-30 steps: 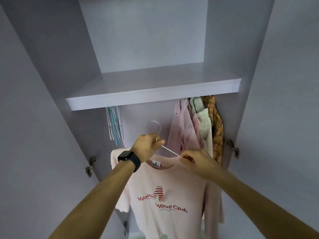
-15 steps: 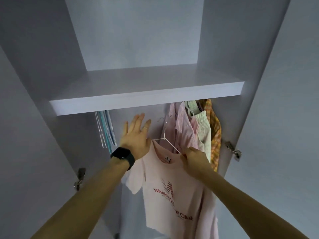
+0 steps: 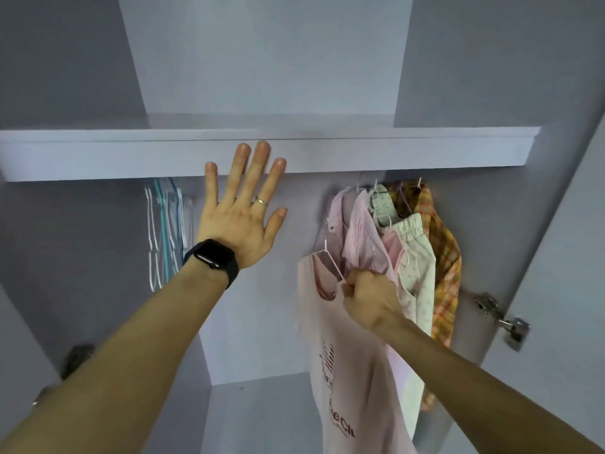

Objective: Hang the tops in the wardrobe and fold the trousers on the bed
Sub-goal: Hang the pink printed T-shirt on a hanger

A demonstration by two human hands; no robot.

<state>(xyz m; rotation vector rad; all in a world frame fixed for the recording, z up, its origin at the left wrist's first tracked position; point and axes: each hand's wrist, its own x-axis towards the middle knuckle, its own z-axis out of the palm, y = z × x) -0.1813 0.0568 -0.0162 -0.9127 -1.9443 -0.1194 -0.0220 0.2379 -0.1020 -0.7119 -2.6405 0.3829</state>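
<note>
A pale pink T-shirt (image 3: 347, 371) with red lettering hangs on a white wire hanger (image 3: 327, 260) inside the wardrobe, turned edge-on beside the other hung tops. My right hand (image 3: 370, 301) is closed on its collar and the hanger's arm. My left hand (image 3: 244, 211) is raised flat with fingers spread in front of the shelf edge (image 3: 393, 152), holding nothing. The rail is hidden behind the shelf.
Hung at the right are a pink striped shirt (image 3: 363, 237), a cream garment (image 3: 415, 267) and an orange plaid shirt (image 3: 445, 267). Several empty hangers (image 3: 165, 231) hang at the left. Door hinges (image 3: 501, 317) sit on the right panel.
My left hand let go of the hanger hook and rose, fingers spread. The pink T-shirt swung to the right against the other tops and now faces sideways.
</note>
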